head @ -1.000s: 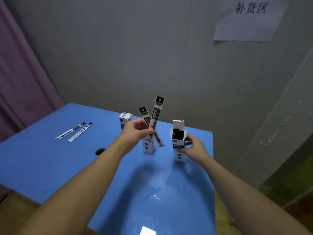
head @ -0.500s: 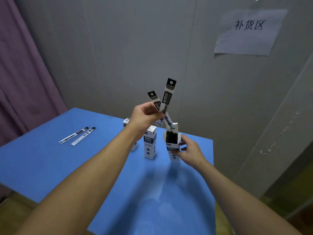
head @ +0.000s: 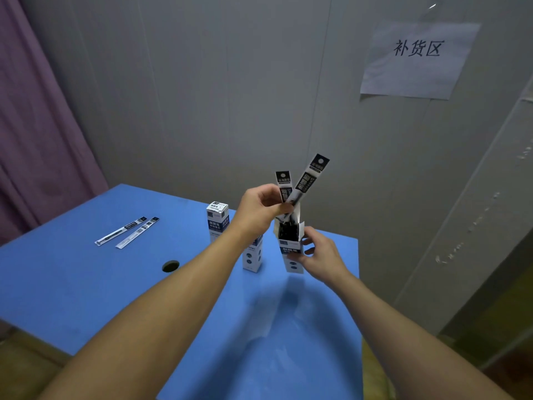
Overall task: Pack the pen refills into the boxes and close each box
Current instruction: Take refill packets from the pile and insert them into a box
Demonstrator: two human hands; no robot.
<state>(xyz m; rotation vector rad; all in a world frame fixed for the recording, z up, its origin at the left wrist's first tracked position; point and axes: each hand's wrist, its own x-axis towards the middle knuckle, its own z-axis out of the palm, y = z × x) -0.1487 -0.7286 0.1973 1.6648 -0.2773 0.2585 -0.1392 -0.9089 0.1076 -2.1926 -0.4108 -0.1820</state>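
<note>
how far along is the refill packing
Done, apparently: two closed boxes stand on the table. In hand: left hand lowers two refills into the open box held by right hand. Left: two loose refills, then closing.

A blue table [head: 72, 284] is seen, with a round hole [head: 170, 266] cut through its top toward the left. A purple curtain [head: 37, 125] is hung at the left edge of the view — its folds reach down behind the table's far left corner. A grey panelled wall [head: 230, 96] is seen behind, and a paper sign [head: 418, 59] — marked with three dark handwritten characters — is fixed to it at upper right.
</note>
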